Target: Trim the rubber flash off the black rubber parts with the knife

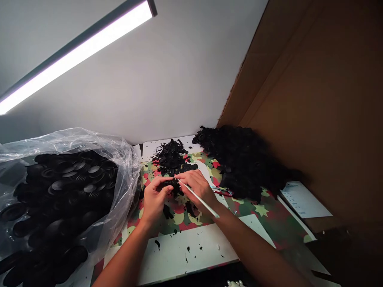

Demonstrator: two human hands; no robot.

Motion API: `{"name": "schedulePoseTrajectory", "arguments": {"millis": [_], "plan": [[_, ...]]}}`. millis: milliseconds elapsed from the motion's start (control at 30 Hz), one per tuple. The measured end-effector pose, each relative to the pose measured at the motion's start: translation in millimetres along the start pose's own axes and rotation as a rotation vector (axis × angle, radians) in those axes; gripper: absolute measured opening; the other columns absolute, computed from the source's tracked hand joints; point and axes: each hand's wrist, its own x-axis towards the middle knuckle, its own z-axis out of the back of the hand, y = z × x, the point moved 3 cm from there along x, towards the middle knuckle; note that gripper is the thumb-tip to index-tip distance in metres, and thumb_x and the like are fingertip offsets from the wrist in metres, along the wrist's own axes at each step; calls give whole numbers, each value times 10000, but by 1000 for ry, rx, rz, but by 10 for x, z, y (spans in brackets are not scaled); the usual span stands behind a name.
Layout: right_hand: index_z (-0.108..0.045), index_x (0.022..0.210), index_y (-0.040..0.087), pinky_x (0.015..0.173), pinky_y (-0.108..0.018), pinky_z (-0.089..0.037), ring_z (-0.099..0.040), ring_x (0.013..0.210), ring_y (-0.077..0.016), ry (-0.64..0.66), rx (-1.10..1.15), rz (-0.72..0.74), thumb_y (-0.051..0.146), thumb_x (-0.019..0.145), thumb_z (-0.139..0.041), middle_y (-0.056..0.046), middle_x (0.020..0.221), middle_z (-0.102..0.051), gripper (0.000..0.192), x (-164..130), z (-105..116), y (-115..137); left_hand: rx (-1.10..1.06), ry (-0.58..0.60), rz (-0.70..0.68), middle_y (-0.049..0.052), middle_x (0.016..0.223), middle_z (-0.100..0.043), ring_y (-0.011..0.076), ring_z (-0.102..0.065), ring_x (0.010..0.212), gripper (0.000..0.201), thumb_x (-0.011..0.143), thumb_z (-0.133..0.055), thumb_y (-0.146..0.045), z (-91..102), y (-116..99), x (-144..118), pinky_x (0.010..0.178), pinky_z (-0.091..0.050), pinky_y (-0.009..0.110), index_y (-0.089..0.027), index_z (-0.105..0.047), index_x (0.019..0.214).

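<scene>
Surface (pixel 191 249): white top, partly covered by a camouflage-patterned sheet (pixel 271 217) with stars, sprinkled with small black scraps.
Backdrop: plain pale wall behind, tube light (pixel 77 50) slanting across upper left, brown cardboard panel (pixel 314 99) standing along the right.
Left hand (pixel 154 199): grip closed around a small black rubber part (pixel 172 186), fingers curled, thumb pressing from the near side.
Right hand (pixel 197 187): grip pinched narrow on a thin pale stick-like tool (pixel 199 199), fingertips meeting the left hand at the black rubber part; tool shaft slanting back over the wrist.
Position of the part: between both hands, just above the patterned sheet, near the middle of the surface.
Scrap heap (pixel 171 157): loose black trimmings just beyond the hands, toward the wall.
Right pile (pixel 242 161): large dark mound of black pieces against the cardboard, well apart from the bag.
Plastic bag (pixel 60 191): clear, crinkled, at far left, full of round black ribbed discs.
Paper (pixel 303 199): printed sheet lying at far right beside the dark mound; print too small to read.
Small pen-like object (pixel 223 192): red and blue, just beside the right wrist.
</scene>
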Motion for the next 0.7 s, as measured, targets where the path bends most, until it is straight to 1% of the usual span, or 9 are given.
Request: {"name": "schedulePoseTrajectory", "arguments": {"millis": [67,167,233,300,400,533,633,700], "plan": [[-608,866,247,823,-391,-527,-689,918,-214,-59,62,-158,225,976,-528,-60,1012,-753,138,12,61,-28,-76,2,41,29,805,-759,166,-664,643,264,700,-795,-290,-7,-8,3,559,-538,263,-205,-786,949],[-601,794,240,760,-356,-558,-688,858,-203,-167,219,-325,263,941,-572,-46,938,-731,152,8,111,-81,-150,15,77,42,821,-769,179,-692,678,330,675,-833,-313,-13,-16,13,553,-549,257,-195,-774,977],[-610,794,236,705,-336,-565,-687,787,-192,-169,324,-385,299,928,-588,-41,896,-734,150,1,95,-102,-174,18,93,39,802,-765,178,-696,676,338,661,-847,-310,-12,-12,20,545,-550,252,-193,-770,969],[-617,811,236,680,-328,-568,-691,756,-187,-120,396,-426,327,929,-590,-44,895,-752,151,-4,65,-94,-181,13,102,40,816,-768,179,-701,680,344,657,-853,-310,-10,0,24,549,-556,254,-192,-767,968],[-616,827,239,735,-346,-580,-716,838,-201,-50,446,-424,333,936,-585,-51,970,-776,148,-4,39,-21,-194,-2,106,54,891,-779,180,-711,721,351,647,-867,-308,-8,31,23,596,-578,263,-187,-763,959],[-627,860,243,838,-378,-572,-717,947,-212,-17,420,-380,284,938,-581,-53,1036,-772,99,3,31,75,-279,-8,130,60,935,-782,167,-707,726,371,630,-894,-337,-20,85,21,634,-583,265,-184,-743,932],[-621,840,245,876,-403,-548,-693,968,-221,-83,327,-349,250,931,-578,-60,1032,-753,101,12,60,78,-363,5,137,81,961,-780,195,-723,791,433,596,-917,-408,-32,94,35,706,-596,302,-177,-710,898],[-600,809,245,889,-421,-537,-680,983,-232,-128,282,-345,241,924,-575,-69,1035,-741,118,20,92,52,-392,12,136,84,940,-774,210,-726,823,460,597,-912,-462,-32,85,47,751,-596,326,-183,-688,888]]}}
